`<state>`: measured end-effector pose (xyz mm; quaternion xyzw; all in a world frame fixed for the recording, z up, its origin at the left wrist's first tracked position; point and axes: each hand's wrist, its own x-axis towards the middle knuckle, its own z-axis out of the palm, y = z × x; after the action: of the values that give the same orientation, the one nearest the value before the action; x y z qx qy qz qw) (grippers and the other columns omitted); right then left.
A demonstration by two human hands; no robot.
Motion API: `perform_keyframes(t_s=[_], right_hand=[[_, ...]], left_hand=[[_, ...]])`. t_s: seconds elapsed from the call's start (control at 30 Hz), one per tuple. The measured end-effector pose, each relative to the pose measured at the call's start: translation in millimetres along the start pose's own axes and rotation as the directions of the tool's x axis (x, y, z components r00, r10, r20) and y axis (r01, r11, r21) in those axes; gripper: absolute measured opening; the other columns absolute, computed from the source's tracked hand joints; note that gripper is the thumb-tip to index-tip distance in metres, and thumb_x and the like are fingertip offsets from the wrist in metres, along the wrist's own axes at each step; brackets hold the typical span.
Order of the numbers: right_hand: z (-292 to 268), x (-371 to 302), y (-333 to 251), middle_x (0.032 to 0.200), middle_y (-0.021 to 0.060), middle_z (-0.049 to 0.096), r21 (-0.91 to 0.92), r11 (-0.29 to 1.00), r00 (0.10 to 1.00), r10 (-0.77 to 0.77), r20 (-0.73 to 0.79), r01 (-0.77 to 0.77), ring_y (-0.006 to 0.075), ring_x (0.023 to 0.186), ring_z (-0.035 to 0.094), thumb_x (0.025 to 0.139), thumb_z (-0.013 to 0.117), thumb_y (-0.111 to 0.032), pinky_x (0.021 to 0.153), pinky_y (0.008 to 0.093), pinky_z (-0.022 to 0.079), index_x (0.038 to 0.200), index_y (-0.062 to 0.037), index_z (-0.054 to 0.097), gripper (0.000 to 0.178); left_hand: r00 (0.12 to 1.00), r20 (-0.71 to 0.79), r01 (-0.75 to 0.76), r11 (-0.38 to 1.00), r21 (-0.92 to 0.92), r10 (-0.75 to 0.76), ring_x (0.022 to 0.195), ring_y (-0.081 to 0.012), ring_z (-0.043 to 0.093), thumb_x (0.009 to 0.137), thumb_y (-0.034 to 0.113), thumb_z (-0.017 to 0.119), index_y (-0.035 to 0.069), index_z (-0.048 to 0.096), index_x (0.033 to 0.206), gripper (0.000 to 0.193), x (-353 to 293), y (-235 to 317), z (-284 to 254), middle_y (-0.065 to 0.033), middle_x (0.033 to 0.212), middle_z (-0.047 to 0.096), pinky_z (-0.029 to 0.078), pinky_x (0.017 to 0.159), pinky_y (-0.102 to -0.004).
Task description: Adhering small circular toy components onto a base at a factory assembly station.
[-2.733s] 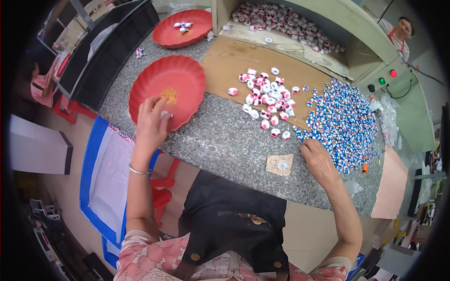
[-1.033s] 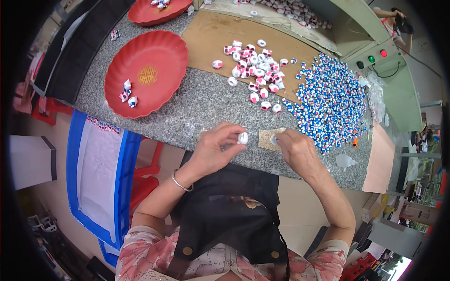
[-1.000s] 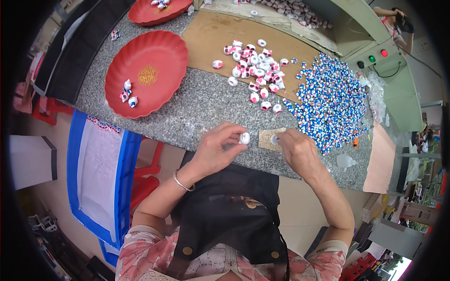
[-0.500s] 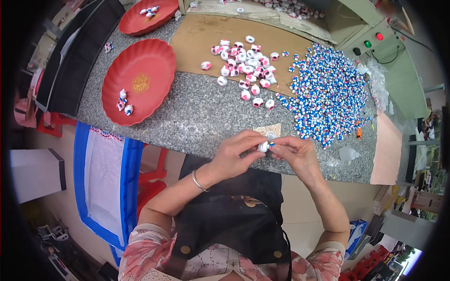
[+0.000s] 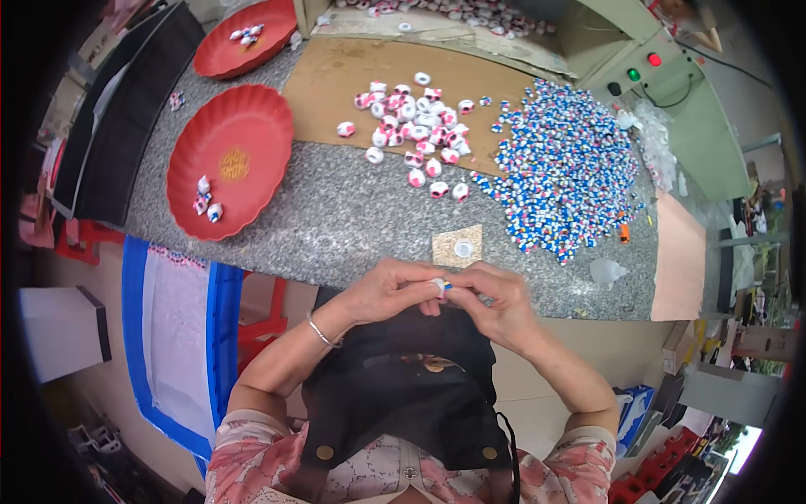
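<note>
My left hand point(image 5: 388, 291) and my right hand point(image 5: 495, 301) meet just off the front edge of the counter, in front of my apron. The left fingers pinch a small white toy head point(image 5: 440, 286). My right fingertips are closed on a tiny blue piece point(image 5: 447, 286) pressed against that head; fingers cover much of both. Just beyond my hands, a tan speckled pad point(image 5: 445, 246) with a round whitish spot lies on the counter. Farther off is a pile of white and pink toy heads point(image 5: 424, 118). To its right spreads a large heap of small blue-and-white pieces point(image 5: 571, 168).
A red scalloped dish point(image 5: 260, 126) on the left holds a few joined figures, with another red dish point(image 5: 214, 59) behind it. A green machine point(image 5: 672, 109) with lit buttons stands back right. A clear squeeze bottle point(image 5: 606, 270) lies near right. A blue-rimmed tray point(image 5: 222, 336) sits below left.
Both hands have drawn back from the speckled pad toward my body, bringing the head and blue piece pressed together. The pad now shows fully. The whole view has shifted slightly.
</note>
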<state>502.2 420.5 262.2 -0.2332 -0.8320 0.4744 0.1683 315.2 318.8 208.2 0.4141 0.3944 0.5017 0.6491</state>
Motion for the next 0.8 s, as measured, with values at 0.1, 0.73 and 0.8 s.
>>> perform_keyframes(t_s=[0.1,0.73,0.8], right_hand=[[0,5,-5,0.088,0.0099,0.069,0.045,0.999,1.000,-0.006,-0.012,0.006,0.0192,0.079,0.067,0.083,0.073,-0.002,0.068,0.0305,0.053,0.105,-0.0028,0.072,0.021],[-51,-18,65,0.087,0.0167,0.060,-0.632,0.773,0.977,-0.094,-0.190,-0.048,0.0361,0.079,0.062,0.081,0.065,0.005,0.067,0.0441,0.050,0.097,0.0000,0.064,0.017],[-49,-22,60,0.087,0.0165,0.060,-0.587,0.808,0.973,-0.100,-0.207,-0.042,0.0360,0.080,0.062,0.081,0.065,0.005,0.067,0.0434,0.050,0.099,0.0004,0.065,0.018]], left_hand=[[0.999,-0.038,0.000,1.000,0.028,0.001,0.087,-0.0129,0.065,0.098,0.007,0.057,-0.002,0.063,0.123,0.027,-5,11,-8,-0.0094,0.109,0.063,0.054,0.076,-0.0245],[0.595,-0.201,0.171,0.122,0.978,0.778,0.100,-0.0347,0.059,0.078,0.003,0.071,0.003,0.066,0.105,0.028,-32,66,-82,-0.0157,0.108,0.061,0.049,0.089,-0.0415],[0.717,-0.045,-0.096,0.163,0.982,0.695,0.098,-0.0333,0.060,0.078,0.002,0.070,0.002,0.064,0.106,0.028,10,53,-65,-0.0146,0.107,0.061,0.050,0.085,-0.0425]])
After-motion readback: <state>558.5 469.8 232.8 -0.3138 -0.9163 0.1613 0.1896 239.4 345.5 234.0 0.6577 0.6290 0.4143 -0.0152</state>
